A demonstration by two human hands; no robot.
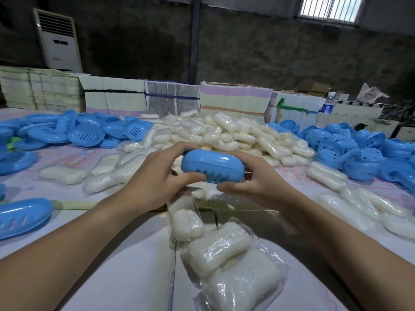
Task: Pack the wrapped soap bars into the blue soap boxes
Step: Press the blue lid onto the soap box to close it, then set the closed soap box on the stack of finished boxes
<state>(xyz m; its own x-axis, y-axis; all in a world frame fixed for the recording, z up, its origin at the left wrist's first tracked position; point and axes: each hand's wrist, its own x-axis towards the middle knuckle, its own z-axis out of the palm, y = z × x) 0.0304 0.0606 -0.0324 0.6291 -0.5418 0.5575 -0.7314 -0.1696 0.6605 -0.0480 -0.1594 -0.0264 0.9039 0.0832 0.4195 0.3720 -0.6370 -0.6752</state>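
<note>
You've got a closed blue soap box (212,166) up in both hands, above the table (116,261), slotted side toward you. Your left hand (155,176) grips its left end, fingers over the top & thumb curled underneath. Your right hand (253,178) wraps the right end from behind, thumb under the front edge. Can't tell if a bar's inside.

Big heap of wrapped soap bars (224,133) sits just behind the box, w/ three more wrapped bars (215,250) lying near you, below your wrists. Slotted blue trays (85,135) piled far left; blue box halves (350,144) piled right. One blue tray (22,216) lies by your left forearm. Stacks of flat cartons (233,97) line the table's back edge.
</note>
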